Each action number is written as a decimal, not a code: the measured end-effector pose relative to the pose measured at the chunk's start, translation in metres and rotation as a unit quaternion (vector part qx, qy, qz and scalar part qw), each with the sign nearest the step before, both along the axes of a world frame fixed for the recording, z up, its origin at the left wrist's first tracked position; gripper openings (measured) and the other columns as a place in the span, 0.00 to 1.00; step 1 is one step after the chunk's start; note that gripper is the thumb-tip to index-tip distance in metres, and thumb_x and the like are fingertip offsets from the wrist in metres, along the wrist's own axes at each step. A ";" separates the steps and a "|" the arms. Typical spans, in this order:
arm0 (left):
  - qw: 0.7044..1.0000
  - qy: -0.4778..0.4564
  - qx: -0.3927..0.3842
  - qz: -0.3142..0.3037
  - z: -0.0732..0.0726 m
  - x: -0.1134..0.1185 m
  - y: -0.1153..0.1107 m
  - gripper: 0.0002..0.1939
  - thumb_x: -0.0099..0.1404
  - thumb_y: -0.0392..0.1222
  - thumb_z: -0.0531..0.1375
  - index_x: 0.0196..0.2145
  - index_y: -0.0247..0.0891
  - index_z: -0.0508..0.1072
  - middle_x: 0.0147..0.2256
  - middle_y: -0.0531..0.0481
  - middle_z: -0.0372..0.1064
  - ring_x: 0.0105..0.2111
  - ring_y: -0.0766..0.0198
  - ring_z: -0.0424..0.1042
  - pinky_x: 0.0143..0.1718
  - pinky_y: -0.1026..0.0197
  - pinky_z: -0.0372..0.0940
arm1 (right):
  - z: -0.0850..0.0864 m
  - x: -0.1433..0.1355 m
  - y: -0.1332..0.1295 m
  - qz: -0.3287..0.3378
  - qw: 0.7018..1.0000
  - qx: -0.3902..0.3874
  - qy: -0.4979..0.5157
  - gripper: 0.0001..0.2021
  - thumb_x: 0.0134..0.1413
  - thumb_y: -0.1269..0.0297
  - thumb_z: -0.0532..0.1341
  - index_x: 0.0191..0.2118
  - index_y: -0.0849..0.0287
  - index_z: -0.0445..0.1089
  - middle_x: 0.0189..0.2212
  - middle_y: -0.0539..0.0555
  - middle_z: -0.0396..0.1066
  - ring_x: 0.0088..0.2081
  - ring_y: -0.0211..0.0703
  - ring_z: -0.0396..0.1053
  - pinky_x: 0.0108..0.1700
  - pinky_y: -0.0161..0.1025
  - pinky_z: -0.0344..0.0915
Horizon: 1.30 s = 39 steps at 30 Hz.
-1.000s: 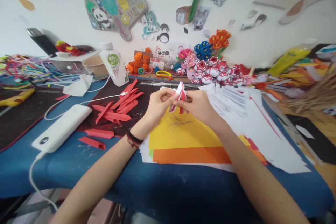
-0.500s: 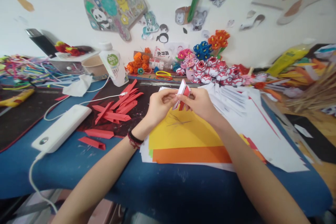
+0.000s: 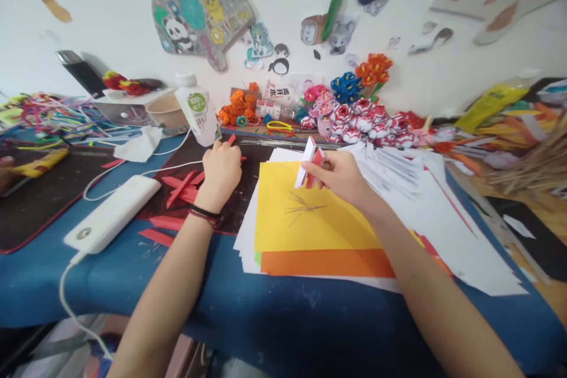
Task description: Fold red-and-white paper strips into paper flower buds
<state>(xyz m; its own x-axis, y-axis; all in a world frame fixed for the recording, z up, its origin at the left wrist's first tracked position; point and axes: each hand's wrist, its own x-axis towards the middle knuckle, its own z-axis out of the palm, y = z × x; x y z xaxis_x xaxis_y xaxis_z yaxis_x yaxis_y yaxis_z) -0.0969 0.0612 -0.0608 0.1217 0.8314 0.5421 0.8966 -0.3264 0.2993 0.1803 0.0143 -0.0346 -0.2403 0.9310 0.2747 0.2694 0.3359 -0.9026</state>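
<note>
My right hand [image 3: 339,174] pinches a few folded red-and-white paper pieces [image 3: 306,168] upright above the yellow paper. My left hand [image 3: 224,168] is lowered over a pile of folded red paper strips [image 3: 181,192] on the dark mat. Its fingers point away from me and are mostly hidden behind the back of the hand, so whether they grip a strip does not show. Thin dark wires or sticks [image 3: 303,208] lie crossed on the yellow paper [image 3: 283,233], which rests over an orange sheet [image 3: 328,264] and white sheets.
A white power bank [image 3: 113,212] with cables lies at left, a white bottle [image 3: 198,112] behind. At the far left edge, part of another person's hand [image 3: 6,166] is by a yellow-handled tool [image 3: 44,163]. Paper flowers [image 3: 363,118] line the wall; white papers [image 3: 443,230] spread right.
My left hand has let go of the paper pieces and moved left to the red strips. My right hand keeps holding the pieces. Another person's hand has appeared at the far left.
</note>
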 end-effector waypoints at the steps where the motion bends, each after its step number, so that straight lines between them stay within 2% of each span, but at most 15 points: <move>1: 1.000 -0.004 -0.002 0.003 -0.002 -0.001 0.000 0.24 0.62 0.27 0.65 0.20 0.41 0.54 0.24 0.52 0.49 0.36 0.57 0.60 0.44 0.53 0.55 | 0.001 0.000 0.000 0.002 1.000 0.002 -0.004 0.23 0.54 0.43 0.67 0.24 0.59 0.69 0.15 0.50 0.68 0.16 0.35 0.65 0.19 0.34 0.58; 4: 1.000 -0.007 0.000 0.003 0.000 0.002 -0.002 0.23 0.62 0.25 0.63 0.20 0.41 0.55 0.23 0.52 0.49 0.36 0.58 0.61 0.43 0.54 0.54 | 0.001 0.000 -0.001 -0.004 1.000 0.009 -0.012 0.22 0.56 0.44 0.67 0.25 0.59 0.69 0.16 0.50 0.69 0.17 0.36 0.66 0.20 0.34 0.59; 7: 1.000 -0.002 0.009 -0.002 0.013 0.014 -0.006 0.14 0.64 0.29 0.62 0.24 0.39 0.64 0.26 0.50 0.59 0.37 0.57 0.64 0.42 0.54 0.56 | 0.000 0.001 0.000 -0.005 1.000 0.011 -0.010 0.24 0.55 0.42 0.67 0.24 0.59 0.68 0.16 0.50 0.69 0.17 0.36 0.66 0.20 0.34 0.59; 9: 0.999 -0.033 0.018 0.001 0.023 0.027 -0.010 0.08 0.67 0.36 0.62 0.29 0.38 0.71 0.30 0.47 0.68 0.38 0.55 0.68 0.41 0.54 0.58 | 0.000 0.000 0.000 -0.001 1.000 0.007 -0.006 0.25 0.54 0.39 0.67 0.25 0.58 0.68 0.16 0.49 0.69 0.17 0.36 0.65 0.20 0.33 0.59; 10: 0.997 -0.071 0.000 -0.029 0.027 0.035 -0.013 0.05 0.69 0.39 0.62 0.35 0.37 0.75 0.33 0.46 0.73 0.39 0.55 0.70 0.41 0.54 0.60 | -0.001 0.000 0.000 0.000 1.000 0.004 -0.003 0.26 0.54 0.38 0.67 0.25 0.58 0.68 0.16 0.49 0.68 0.17 0.36 0.65 0.20 0.33 0.58; 11: 0.988 -0.129 -0.028 -0.075 0.030 0.042 -0.016 0.07 0.70 0.42 0.61 0.38 0.37 0.77 0.35 0.45 0.76 0.38 0.56 0.72 0.40 0.56 0.61 | -0.001 0.000 0.000 0.001 1.000 0.001 -0.001 0.27 0.53 0.37 0.67 0.25 0.59 0.68 0.16 0.49 0.68 0.17 0.35 0.65 0.20 0.33 0.58; 12: 0.968 -0.208 -0.068 -0.127 0.032 0.050 -0.019 0.10 0.70 0.45 0.60 0.41 0.36 0.78 0.36 0.45 0.77 0.36 0.58 0.73 0.39 0.58 0.63 | -0.001 -0.001 0.000 0.002 1.000 -0.001 0.002 0.27 0.53 0.36 0.67 0.25 0.59 0.68 0.16 0.49 0.68 0.17 0.35 0.65 0.20 0.33 0.58; 14: 0.901 -0.345 -0.151 -0.215 0.032 0.064 -0.025 0.17 0.71 0.52 0.60 0.43 0.35 0.79 0.37 0.45 0.79 0.34 0.62 0.74 0.33 0.62 0.64 | -0.002 -0.003 0.000 0.007 1.000 -0.004 0.005 0.27 0.52 0.36 0.67 0.26 0.59 0.69 0.16 0.49 0.68 0.17 0.35 0.64 0.20 0.33 0.59; 16: 0.851 -0.407 -0.199 -0.265 0.029 0.075 -0.030 0.21 0.68 0.57 0.63 0.43 0.34 0.81 0.36 0.45 0.79 0.31 0.65 0.72 0.29 0.65 0.62 | -0.003 -0.004 -0.001 0.020 1.000 -0.008 0.007 0.27 0.53 0.36 0.67 0.27 0.60 0.70 0.17 0.49 0.68 0.17 0.35 0.64 0.21 0.33 0.59; 19: 0.807 -0.459 -0.224 -0.297 0.022 0.084 -0.034 0.23 0.62 0.59 0.69 0.40 0.33 0.82 0.39 0.43 0.80 0.31 0.66 0.73 0.30 0.65 0.65 | -0.003 -0.006 -0.002 0.035 0.999 -0.007 0.004 0.27 0.54 0.37 0.66 0.28 0.61 0.72 0.17 0.49 0.68 0.18 0.34 0.64 0.21 0.33 0.59; 22: 0.778 -0.495 -0.233 -0.308 0.018 0.088 -0.036 0.23 0.58 0.58 0.72 0.38 0.33 0.82 0.38 0.42 0.81 0.34 0.62 0.77 0.36 0.62 0.71 | -0.004 -0.006 -0.002 0.034 0.999 0.001 -0.008 0.27 0.56 0.38 0.65 0.28 0.62 0.73 0.17 0.49 0.69 0.18 0.34 0.64 0.22 0.33 0.59; 25: 0.781 -0.504 -0.219 -0.295 0.017 0.089 -0.038 0.22 0.56 0.55 0.74 0.36 0.32 0.82 0.33 0.43 0.80 0.32 0.62 0.78 0.37 0.61 0.72 | -0.005 -0.004 0.000 0.048 0.999 -0.010 -0.008 0.27 0.55 0.38 0.66 0.30 0.62 0.73 0.19 0.50 0.71 0.19 0.35 0.65 0.22 0.33 0.59; 30: 0.822 -0.473 -0.202 -0.246 0.015 0.094 -0.044 0.20 0.54 0.53 0.75 0.35 0.32 0.81 0.31 0.45 0.79 0.30 0.63 0.77 0.32 0.63 0.72 | -0.008 0.000 0.003 0.067 0.997 -0.036 -0.011 0.29 0.51 0.34 0.67 0.27 0.61 0.71 0.18 0.50 0.69 0.19 0.36 0.64 0.23 0.34 0.57; 36: 0.803 -0.488 -0.237 -0.246 0.011 0.095 -0.044 0.19 0.52 0.52 0.76 0.32 0.33 0.81 0.29 0.46 0.79 0.28 0.63 0.77 0.31 0.64 0.73 | -0.012 0.002 0.005 0.029 0.996 0.013 -0.085 0.32 0.52 0.31 0.64 0.25 0.61 0.71 0.18 0.49 0.64 0.21 0.35 0.59 0.25 0.35 0.51; 39: 0.807 -0.476 -0.238 -0.256 0.010 0.094 -0.043 0.19 0.55 0.52 0.74 0.33 0.33 0.82 0.30 0.45 0.80 0.30 0.62 0.78 0.33 0.63 0.73 | -0.012 0.002 0.004 0.009 0.993 0.023 -0.120 0.31 0.54 0.33 0.63 0.25 0.62 0.72 0.17 0.49 0.64 0.21 0.36 0.59 0.25 0.35 0.50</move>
